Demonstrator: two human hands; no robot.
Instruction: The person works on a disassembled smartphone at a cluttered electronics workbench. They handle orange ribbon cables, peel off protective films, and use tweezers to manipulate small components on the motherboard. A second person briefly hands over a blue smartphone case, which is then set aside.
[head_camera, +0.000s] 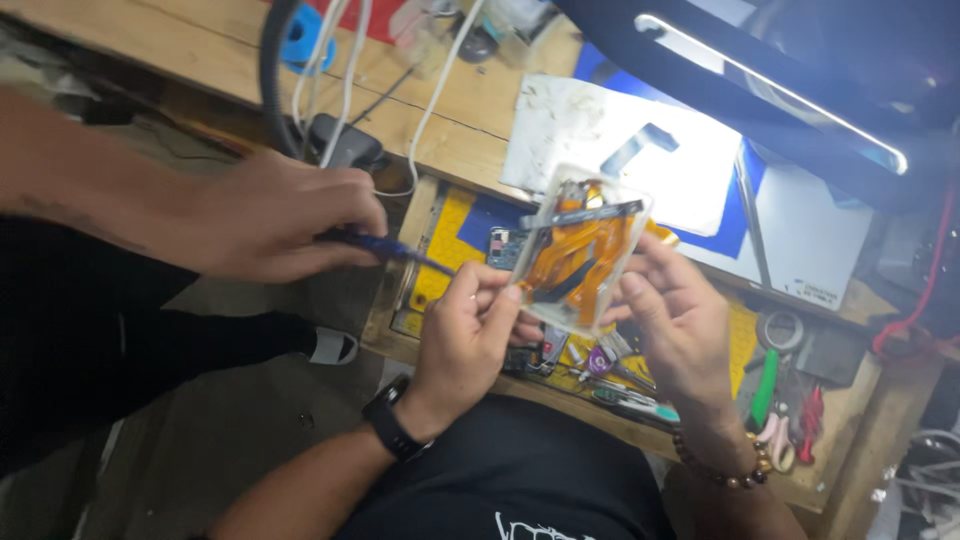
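Both hands, left hand (465, 325) and right hand (675, 315), pinch a clear packet (585, 250) of orange ribbon cables mid-frame, fingers closed on its edges. A co-worker's hand (275, 220) at left (gripping a blue screwdriver (385, 247)) points its tip close; a slip could jab the fingers or pierce the packet.

Clear plastic packet (585, 250) of orange flex ribbons, above yellow-blue mat (450, 225)
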